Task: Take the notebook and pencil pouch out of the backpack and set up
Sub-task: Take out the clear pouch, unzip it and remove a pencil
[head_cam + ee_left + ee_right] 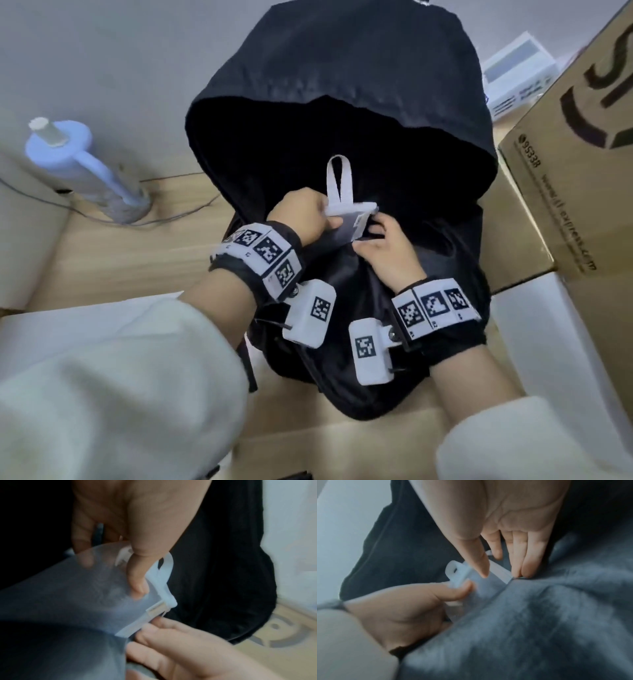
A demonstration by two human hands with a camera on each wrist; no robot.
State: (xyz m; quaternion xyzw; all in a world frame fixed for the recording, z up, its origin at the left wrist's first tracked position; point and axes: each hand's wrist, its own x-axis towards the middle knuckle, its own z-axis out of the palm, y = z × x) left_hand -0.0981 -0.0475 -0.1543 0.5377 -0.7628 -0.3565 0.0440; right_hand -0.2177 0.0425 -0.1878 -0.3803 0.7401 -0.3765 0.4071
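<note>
- Nearest, two cream sleeves [113,387] come in from the bottom edge, each wrist wrapped in a black band carrying white blocks with square black-and-white markers
- The left hand [303,219] pinches the top edge of a translucent, frosted pencil pouch [346,224], thumb on the near face and fingers behind it (the left wrist view shows the thumb pressed close to the pouch's white end tab)
- The right hand [388,248] is right beside the left one, its fingers straight and pointing down at the pouch's other end, fingertips touching the zip edge of the backpack [342,102] where the pouch comes out
- The pouch stands half out of the backpack's opening, its lower part still hidden in the dark fabric; a white strap loop [337,183] stands up from its top edge
- The black backpack lies on a wooden desk [144,246], its big flap thrown open away from the person, the inside too dark to make out
- A brown cardboard box [565,164] with dark print stands just beside the backpack on the right
- Farther left, a pale blue lamp-like object [78,161] stands by the wall, thin cables trailing from its base
- At far right, behind the box, sits a white packet [517,75]
</note>
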